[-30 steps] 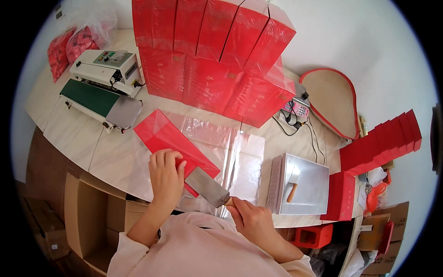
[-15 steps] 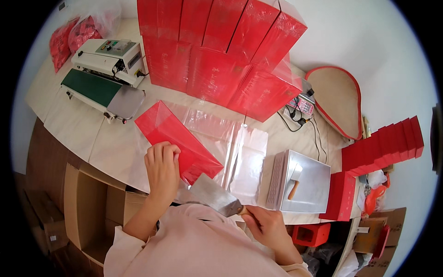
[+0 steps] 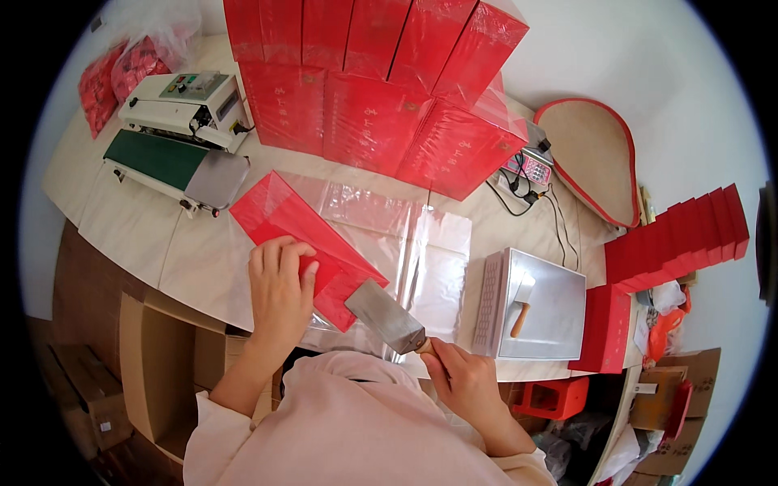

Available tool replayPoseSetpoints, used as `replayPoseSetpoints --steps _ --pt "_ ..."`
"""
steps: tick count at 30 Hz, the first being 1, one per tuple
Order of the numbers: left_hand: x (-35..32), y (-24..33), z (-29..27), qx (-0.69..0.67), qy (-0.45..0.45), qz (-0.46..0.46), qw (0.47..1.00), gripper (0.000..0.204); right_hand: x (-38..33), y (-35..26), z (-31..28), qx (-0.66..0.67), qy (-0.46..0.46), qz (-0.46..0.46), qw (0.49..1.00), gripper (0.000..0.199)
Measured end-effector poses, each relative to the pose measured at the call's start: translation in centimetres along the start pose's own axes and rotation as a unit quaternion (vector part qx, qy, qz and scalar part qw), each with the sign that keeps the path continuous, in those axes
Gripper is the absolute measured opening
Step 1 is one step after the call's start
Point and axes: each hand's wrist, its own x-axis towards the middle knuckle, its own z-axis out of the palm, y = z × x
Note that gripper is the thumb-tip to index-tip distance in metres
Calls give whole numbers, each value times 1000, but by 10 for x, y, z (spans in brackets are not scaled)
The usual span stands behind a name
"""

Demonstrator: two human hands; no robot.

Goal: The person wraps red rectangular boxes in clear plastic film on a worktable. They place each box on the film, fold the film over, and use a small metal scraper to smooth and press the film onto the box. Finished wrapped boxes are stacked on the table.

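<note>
On a red box, the left hand lies half open; the right hand clenches a scraper.

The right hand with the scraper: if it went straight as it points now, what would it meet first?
Probably the red box under the left hand; the scraper blade may be touching it, depth is unclear.

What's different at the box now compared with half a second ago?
The right hand has moved the flat metal blade forward, away from the body; its tip now overlaps more of the near end of the red box in view. Nothing was taken hold of or let go. The left hand stays on the box, and the stacked boxes stay put.
</note>
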Motion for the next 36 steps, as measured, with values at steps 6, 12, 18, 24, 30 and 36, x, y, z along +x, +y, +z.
replayPoseSetpoints --steps 6,12,18,24,30,36 --pt "20 -5 -7 0 -66 116 991 23 14 2 13 7 25 -26 999 18" --pt "25 -14 -4 -15 -42 162 986 12 32 0 17 -27 1 -17 999 17" --pt "22 -18 -1 0 -30 214 976 9 40 4 24 -31 30 -25 999 17" --pt "19 -21 2 2 -13 226 974 12 41 3 21 -27 12 -7 1000 18" --pt "19 -21 1 -15 3 214 977 14 36 5 19 16 69 -13 997 13" --pt "11 -24 -2 -22 8 195 981 16 8 7 -15 70 13 69 995 19"
